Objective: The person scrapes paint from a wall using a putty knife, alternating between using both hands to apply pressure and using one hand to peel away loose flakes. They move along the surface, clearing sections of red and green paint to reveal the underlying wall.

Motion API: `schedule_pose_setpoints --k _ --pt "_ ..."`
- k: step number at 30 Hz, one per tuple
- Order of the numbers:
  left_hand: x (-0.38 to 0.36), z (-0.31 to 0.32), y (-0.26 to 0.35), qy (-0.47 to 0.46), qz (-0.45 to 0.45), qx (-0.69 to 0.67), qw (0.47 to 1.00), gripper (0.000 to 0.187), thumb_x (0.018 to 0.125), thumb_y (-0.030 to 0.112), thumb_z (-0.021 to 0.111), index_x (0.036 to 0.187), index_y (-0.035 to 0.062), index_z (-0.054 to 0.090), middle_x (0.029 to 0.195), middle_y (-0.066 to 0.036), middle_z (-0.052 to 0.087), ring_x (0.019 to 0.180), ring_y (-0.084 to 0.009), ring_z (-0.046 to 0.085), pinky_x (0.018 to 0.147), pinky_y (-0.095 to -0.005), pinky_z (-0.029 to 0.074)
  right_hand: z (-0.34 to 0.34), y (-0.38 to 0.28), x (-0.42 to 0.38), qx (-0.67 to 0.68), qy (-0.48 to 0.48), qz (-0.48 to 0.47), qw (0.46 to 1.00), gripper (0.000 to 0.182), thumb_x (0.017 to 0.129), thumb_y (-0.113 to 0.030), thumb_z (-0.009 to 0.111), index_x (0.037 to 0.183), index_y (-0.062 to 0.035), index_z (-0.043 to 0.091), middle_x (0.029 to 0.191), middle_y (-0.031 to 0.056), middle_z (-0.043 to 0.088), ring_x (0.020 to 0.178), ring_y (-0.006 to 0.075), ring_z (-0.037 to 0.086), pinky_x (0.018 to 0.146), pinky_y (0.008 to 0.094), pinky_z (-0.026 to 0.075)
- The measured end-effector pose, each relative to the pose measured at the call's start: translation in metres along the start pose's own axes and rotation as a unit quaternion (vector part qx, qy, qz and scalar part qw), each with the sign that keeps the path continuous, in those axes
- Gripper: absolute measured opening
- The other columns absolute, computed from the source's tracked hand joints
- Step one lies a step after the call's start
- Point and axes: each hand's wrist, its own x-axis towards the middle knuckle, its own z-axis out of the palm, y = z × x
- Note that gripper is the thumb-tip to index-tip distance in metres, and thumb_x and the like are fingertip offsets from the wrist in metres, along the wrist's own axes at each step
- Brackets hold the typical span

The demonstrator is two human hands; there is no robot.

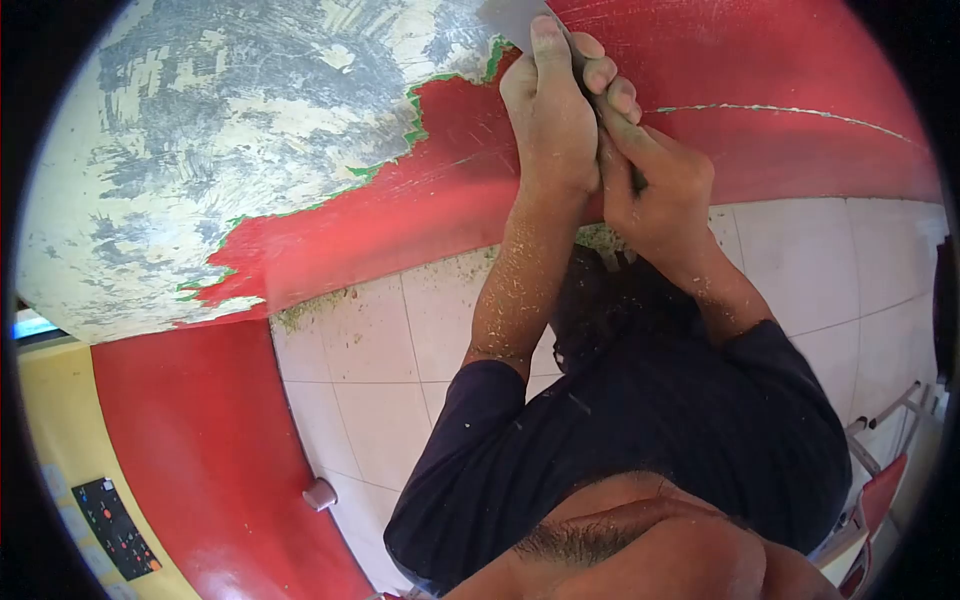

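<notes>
My left hand point(555, 120) and my right hand point(660, 170) are close together at the top, against the red painted wall point(460, 125). Both are closed round a paint scraper point(512, 14), whose flat grey blade shows at the upper edge. My left thumb lies along it, and its dark handle is mostly hidden by my fingers. The blade is beside the ragged border of the red paint, where a thin green layer shows. Left of that border the wall is a bare, patchy white and grey area point(270, 120). Small flakes cling to my forearms.
Paint flakes point(335, 308) are scattered on the pale tiled floor point(375, 350) along the wall's base. A small brownish object point(319, 494) sits at the red panel's foot, lower left. A red chair point(882, 492) stands at the lower right.
</notes>
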Motion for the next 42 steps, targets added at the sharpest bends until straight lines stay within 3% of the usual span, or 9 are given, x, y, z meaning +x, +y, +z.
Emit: schedule_pose_setpoints --k 4,7,11,20,26,30,34,36,42 --pt "0.009 0.018 0.037 -0.022 0.139 -0.005 0.99 0.042 0.102 0.041 0.033 0.077 0.0086 0.044 0.058 -0.002 0.041 0.047 -0.0152 0.041 0.044 -0.0311 0.039 -0.001 -0.015 0.025 -0.009 -0.021 -0.016 1.0 0.03 0.075 -0.002 0.064 0.104 -0.0074 0.068 0.062 0.0116 0.056 0.056 0.0305 0.059 0.05 0.0372 0.048" --pt "0.002 0.009 0.027 -0.002 0.024 -0.007 1.0 0.041 0.102 0.04 0.033 0.077 0.009 0.044 0.056 -0.002 0.039 0.047 -0.0152 0.041 0.043 -0.0306 0.039 0.002 -0.009 0.016 -0.01 0.016 -0.039 0.999 0.027 0.075 -0.002 0.064 0.102 -0.0064 0.068 0.062 0.0124 0.056 0.054 0.0295 0.059 0.05 0.0363 0.048" --pt "0.006 0.003 0.013 -0.073 0.069 0.004 0.995 0.042 0.102 0.04 0.032 0.076 0.0091 0.043 0.055 -0.002 0.038 0.047 -0.0155 0.042 0.044 -0.0316 0.039 -0.006 -0.004 0.005 -0.003 -0.014 0.009 1.0 0.025 0.077 -0.003 0.064 0.101 -0.007 0.07 0.063 0.0136 0.059 0.055 0.0306 0.06 0.051 0.0358 0.049" --pt "0.003 0.007 0.015 0.009 0.084 -0.044 0.995 0.038 0.103 0.036 0.033 0.08 0.0077 0.045 0.062 -0.001 0.041 0.049 -0.0153 0.043 0.046 -0.0299 0.042 -0.013 -0.016 0.016 -0.027 -0.096 0.043 0.994 0.03 0.083 0.001 0.061 0.111 -0.005 0.067 0.078 0.0192 0.064 0.064 0.0295 0.065 0.058 0.031 0.05" --pt "0.008 -0.005 0.01 0.006 0.081 -0.039 0.996 0.039 0.103 0.037 0.034 0.081 0.0079 0.047 0.061 -0.001 0.041 0.05 -0.0144 0.045 0.046 -0.0299 0.043 -0.004 -0.011 0.002 0.054 -0.049 0.057 0.996 0.027 0.076 -0.004 0.063 0.103 -0.0075 0.069 0.066 0.0159 0.061 0.059 0.0323 0.062 0.053 0.0389 0.049" --pt "0.018 -0.002 0.032 -0.024 0.162 -0.042 0.986 0.042 0.103 0.039 0.034 0.077 0.0083 0.047 0.06 -0.001 0.042 0.049 -0.0151 0.044 0.045 -0.0296 0.041 0.011 -0.003 0.024 0.033 -0.024 -0.03 0.999 0.026 0.078 -0.005 0.063 0.103 -0.0078 0.069 0.068 0.0164 0.062 0.061 0.0317 0.064 0.054 0.0375 0.051" --pt "-0.001 -0.004 0.019 0.026 0.041 -0.008 0.999 0.045 0.102 0.04 0.036 0.07 0.0093 0.045 0.059 -0.002 0.04 0.048 -0.0157 0.042 0.045 -0.0295 0.039 0.011 -0.008 0.004 0.074 -0.023 0.032 0.996 0.026 0.081 -0.007 0.063 0.106 -0.0086 0.069 0.073 0.0173 0.064 0.065 0.0318 0.066 0.056 0.0357 0.052" --pt "0.004 -0.005 0.02 0.029 0.072 -0.017 0.997 0.043 0.102 0.039 0.037 0.072 0.0088 0.045 0.059 -0.002 0.04 0.048 -0.0157 0.043 0.045 -0.0298 0.04 -0.001 -0.01 -0.003 0.064 -0.09 0.103 0.989 0.026 0.082 -0.007 0.062 0.107 -0.007 0.069 0.075 0.0196 0.063 0.066 0.0336 0.066 0.056 0.0351 0.052" --pt "-0.002 -0.01 0.011 0.041 0.075 -0.009 0.996 0.037 0.102 0.035 0.035 0.082 0.0068 0.047 0.061 -0.002 0.042 0.049 -0.0151 0.043 0.048 -0.0308 0.044 0.004 -0.014 0.0 0.1 -0.046 0.082 0.991 0.022 0.082 -0.008 0.062 0.103 -0.008 0.069 0.071 0.0195 0.061 0.064 0.0345 0.065 0.055 0.0363 0.051"
